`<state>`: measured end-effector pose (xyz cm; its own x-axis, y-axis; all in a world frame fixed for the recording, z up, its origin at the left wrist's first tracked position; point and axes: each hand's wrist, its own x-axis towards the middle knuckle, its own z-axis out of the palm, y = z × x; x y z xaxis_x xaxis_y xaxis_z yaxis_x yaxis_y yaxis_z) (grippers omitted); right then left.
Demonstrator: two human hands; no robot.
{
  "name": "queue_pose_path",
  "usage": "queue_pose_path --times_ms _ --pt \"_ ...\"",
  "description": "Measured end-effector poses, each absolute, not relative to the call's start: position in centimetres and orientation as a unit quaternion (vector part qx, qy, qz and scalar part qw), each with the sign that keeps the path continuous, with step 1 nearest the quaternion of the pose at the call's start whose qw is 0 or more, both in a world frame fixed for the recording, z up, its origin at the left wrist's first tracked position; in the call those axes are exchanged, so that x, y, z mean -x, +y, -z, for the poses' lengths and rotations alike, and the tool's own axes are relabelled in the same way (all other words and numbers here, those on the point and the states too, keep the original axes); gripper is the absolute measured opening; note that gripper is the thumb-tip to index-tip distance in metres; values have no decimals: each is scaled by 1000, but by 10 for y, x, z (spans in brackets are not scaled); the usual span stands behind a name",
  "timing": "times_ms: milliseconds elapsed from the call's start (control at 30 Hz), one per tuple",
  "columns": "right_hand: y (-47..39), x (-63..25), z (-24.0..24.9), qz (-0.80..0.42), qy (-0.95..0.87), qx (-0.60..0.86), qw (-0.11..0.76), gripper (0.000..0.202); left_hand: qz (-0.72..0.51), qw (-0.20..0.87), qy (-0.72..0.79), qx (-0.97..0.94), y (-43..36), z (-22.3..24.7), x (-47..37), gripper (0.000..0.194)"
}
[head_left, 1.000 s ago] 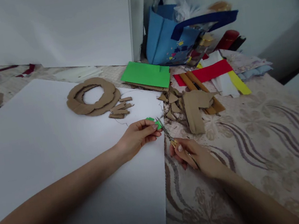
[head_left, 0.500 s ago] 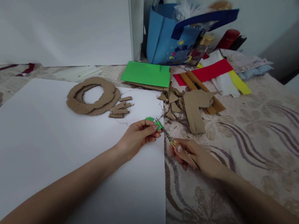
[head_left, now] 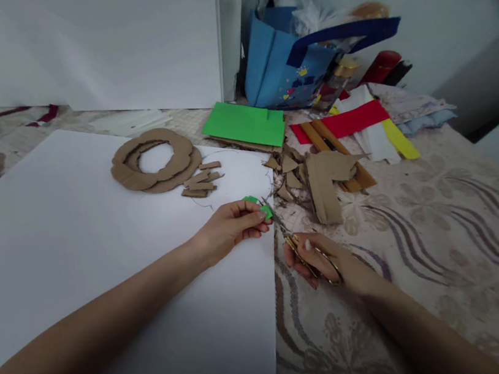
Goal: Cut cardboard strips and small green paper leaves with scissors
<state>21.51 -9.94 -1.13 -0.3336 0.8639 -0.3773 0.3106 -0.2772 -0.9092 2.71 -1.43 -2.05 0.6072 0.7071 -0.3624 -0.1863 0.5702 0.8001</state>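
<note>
Between the thumb and fingers of my left hand (head_left: 236,223) is a small piece of green paper (head_left: 266,211). My right hand (head_left: 322,257) grips gold-handled scissors (head_left: 283,227), with a finger and thumb at the loops. The blades point up and left and lie against the edge of the green piece, slightly apart. Another bit of green shows just behind my left fingers. Beneath my left hand lies a large white sheet (head_left: 159,268) with a pencil outline near its right edge. Short cardboard strips (head_left: 200,184) rest on it.
Two scalloped cardboard rings (head_left: 156,181) overlap on the sheet. Green paper (head_left: 243,127) lies behind. Cardboard scraps (head_left: 324,192) sit to the right, near red felt-like strips (head_left: 351,120) and yellow strips (head_left: 400,138). A blue bag (head_left: 272,63) stands at the back. A patterned cloth (head_left: 409,263) covers the table.
The scissor handles have spread wider and the blades have parted a little. My right hand has shifted slightly to the right; my left hand has barely moved.
</note>
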Motion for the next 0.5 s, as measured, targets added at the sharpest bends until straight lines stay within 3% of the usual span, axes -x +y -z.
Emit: queue_pose_path --times_ms 500 --pt "-101 -214 15 -591 -554 539 230 52 -267 817 346 -376 -13 20 -27 16"
